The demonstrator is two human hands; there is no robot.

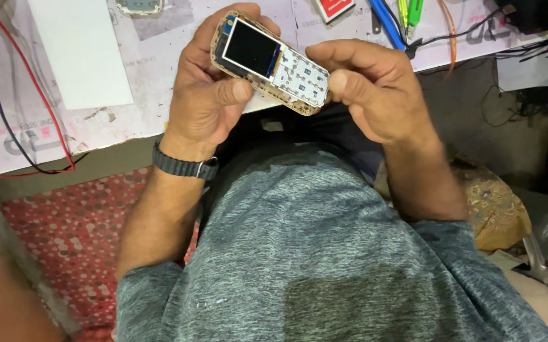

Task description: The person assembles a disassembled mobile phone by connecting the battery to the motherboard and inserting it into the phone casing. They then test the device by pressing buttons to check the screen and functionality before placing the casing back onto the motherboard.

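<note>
Cradling the opened-up phone (pixel 267 60) in the left hand (pixel 207 95) while the right hand (pixel 372 88) pinches its 4 o'clock end, both grips tight, though squeezing too hard could probably crack that bare screen.

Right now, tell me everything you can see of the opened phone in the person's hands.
The disassembled keypad phone has its front cover off: a dark, unlit screen sits above a bare white keypad contact sheet, inside a worn gold-toned frame. It is held face up, tilted diagonally above the table edge. The left hand cradles the screen end, thumb on the lower rim; the right hand pinches the keypad end.
</note>
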